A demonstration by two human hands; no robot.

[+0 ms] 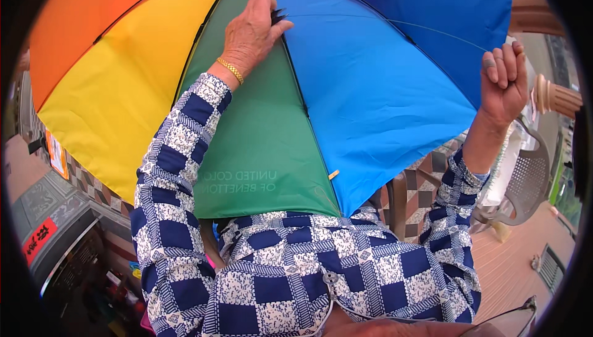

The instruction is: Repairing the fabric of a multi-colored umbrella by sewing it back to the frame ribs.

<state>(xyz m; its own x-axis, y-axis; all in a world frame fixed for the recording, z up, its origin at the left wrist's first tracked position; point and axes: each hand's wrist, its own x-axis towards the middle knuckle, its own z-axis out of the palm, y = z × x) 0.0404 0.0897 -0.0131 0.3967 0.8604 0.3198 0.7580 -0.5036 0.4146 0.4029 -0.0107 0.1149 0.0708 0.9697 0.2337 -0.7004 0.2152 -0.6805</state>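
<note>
A rainbow-coloured umbrella [383, 102] spreads open in front of me, its inner side with black ribs toward me. Near the upper middle, my left hand [250, 34] is closed around a black rib part [279, 16] where the green and light blue panels meet. A thin pale thread [395, 21] runs taut from there across the blue panels. At its other end my right hand [503, 80] is raised past the umbrella's right edge, fingers curled and pinching the thread. Whether a needle is in those fingers, I cannot tell. A small tan tab [333, 175] sits on the lower rib.
The umbrella's lower edge touches my checked shirt [278, 275]. A grey-brown plastic chair [525, 179] stands at the right, near a pinkish baluster [556, 97]. At lower left is a dark cabinet or doorway [92, 275] with a red paper strip [40, 238]. Patterned tiles show below.
</note>
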